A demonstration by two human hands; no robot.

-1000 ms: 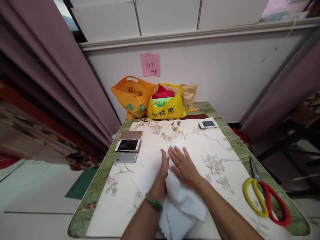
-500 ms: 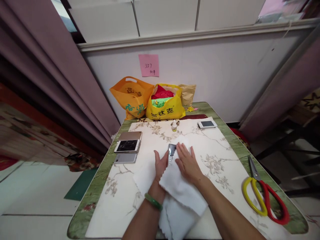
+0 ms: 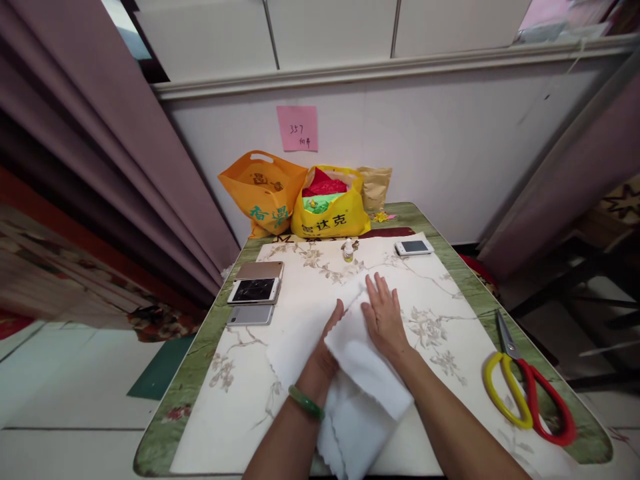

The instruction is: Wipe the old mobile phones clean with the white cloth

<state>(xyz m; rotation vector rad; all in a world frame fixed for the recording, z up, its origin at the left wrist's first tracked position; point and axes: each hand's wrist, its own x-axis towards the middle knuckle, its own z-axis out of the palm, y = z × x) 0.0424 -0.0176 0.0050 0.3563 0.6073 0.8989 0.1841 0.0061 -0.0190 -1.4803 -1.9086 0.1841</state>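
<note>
A white cloth with jagged edges lies folded over and around my left hand. My left hand has its thumb up at the cloth's edge, and its fingers are hidden under it. The phone it held half a second ago is now covered by the cloth. My right hand lies flat on top of the cloth, fingers stretched out, pressing it toward the left hand. On my left wrist is a green bangle.
To the left lie a gold phone, a white phone with a cracked screen and a silver phone. A small bottle, another white phone, a yellow bag and an orange bag are farther back. Scissors lie right.
The cloth has been drawn up over the phone, hiding it. My right hand has slid slightly right and away from me; the left hand has moved slightly right and its thumb has closed in.
</note>
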